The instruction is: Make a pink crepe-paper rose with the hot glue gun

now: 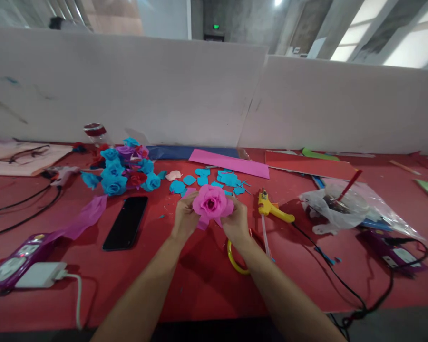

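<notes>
Between my two hands, above the red table, is a pink paper rose (pixel 211 202) with its open face turned toward me. My left hand (pixel 186 216) is closed on the flower's left side, and my right hand (pixel 236 216) grips its right side. Pink paper strips hang below the bloom. The fingertips of both hands are partly hidden behind the petals. Just beyond the hands lie loose blue paper petals (pixel 228 178). Under my right forearm sits a pair of scissors with yellow handles (pixel 235 263), partly covered.
A yellow glue gun (pixel 276 210) with a trailing cord lies to the right, near a cup in a plastic bag (pixel 342 206). On the left are a phone (pixel 125 223), a bunch of paper flowers (pixel 114 183) and a power strip (pixel 17 261). A white partition (pixel 128 90) stands behind.
</notes>
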`<action>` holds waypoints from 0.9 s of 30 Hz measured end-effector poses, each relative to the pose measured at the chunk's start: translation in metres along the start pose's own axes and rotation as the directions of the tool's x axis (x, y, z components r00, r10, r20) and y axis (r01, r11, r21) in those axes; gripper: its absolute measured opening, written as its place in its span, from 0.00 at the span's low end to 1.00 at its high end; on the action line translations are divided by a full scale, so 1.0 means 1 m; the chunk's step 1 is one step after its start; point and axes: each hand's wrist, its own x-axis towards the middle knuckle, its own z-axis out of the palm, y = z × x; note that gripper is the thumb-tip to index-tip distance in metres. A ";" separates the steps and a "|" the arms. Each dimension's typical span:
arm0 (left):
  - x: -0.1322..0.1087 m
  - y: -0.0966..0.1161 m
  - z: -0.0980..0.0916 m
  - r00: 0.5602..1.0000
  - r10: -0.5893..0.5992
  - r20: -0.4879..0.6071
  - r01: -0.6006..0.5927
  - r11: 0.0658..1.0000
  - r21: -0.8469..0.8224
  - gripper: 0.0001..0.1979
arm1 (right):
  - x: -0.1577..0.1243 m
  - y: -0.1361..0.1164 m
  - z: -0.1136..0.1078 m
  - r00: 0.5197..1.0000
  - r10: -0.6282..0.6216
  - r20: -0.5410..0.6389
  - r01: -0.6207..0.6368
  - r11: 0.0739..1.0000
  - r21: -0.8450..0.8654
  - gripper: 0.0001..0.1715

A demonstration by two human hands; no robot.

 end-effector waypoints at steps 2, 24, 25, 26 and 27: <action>-0.001 0.001 0.001 1.000 -0.013 -0.015 0.013 1.000 -0.006 0.06 | 0.000 -0.001 0.000 1.000 0.003 0.007 -0.003 1.000 -0.005 0.10; 0.003 -0.005 -0.004 0.901 -0.204 -0.383 0.137 0.971 -0.195 0.05 | 0.007 -0.016 -0.001 0.919 0.382 0.097 -0.385 0.816 0.432 0.16; 0.003 -0.005 -0.004 0.898 -0.221 -0.380 0.150 0.967 -0.208 0.06 | 0.008 -0.017 -0.002 0.918 0.383 0.101 -0.385 0.802 0.456 0.16; 0.003 -0.006 -0.004 0.899 -0.233 -0.371 0.162 0.964 -0.210 0.07 | 0.008 -0.018 -0.002 0.919 0.379 0.105 -0.381 0.792 0.476 0.16; 0.002 -0.008 -0.004 0.901 -0.243 -0.360 0.174 0.962 -0.212 0.08 | 0.008 -0.020 -0.002 0.921 0.373 0.107 -0.375 0.785 0.493 0.15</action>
